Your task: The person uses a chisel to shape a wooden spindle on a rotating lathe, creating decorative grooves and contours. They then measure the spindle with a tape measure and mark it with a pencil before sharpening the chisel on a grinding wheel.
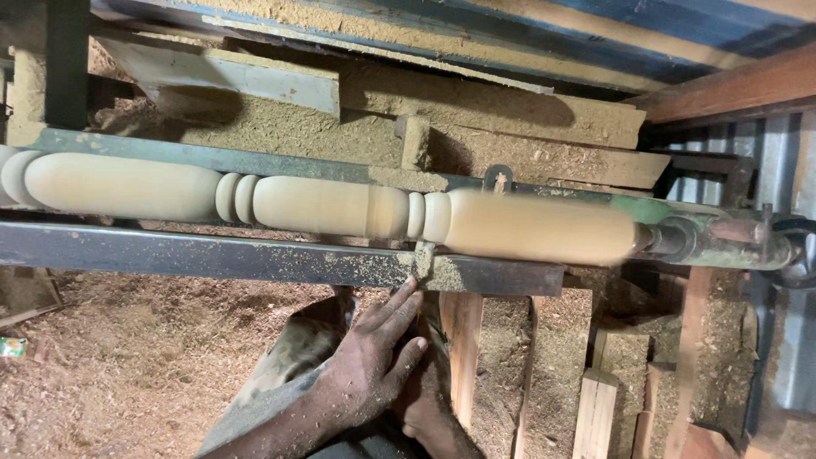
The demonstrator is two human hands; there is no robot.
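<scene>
Hands sit low under the lathe: left hand is on top, fingers nearly straight and loosely spread, pressing a narrow dark chisel blade that runs up onto the long dusty dark steel tool rest bar; right hand is mostly hidden beneath it, so can't tell how it's closed. Blade tip meets the pale turned wooden spindle at the bead grooves right of centre, spindle lying horizontal just above the bar, blurred. Sawdust covers the floor, with upright timber posts crowding right of the hands.
</scene>
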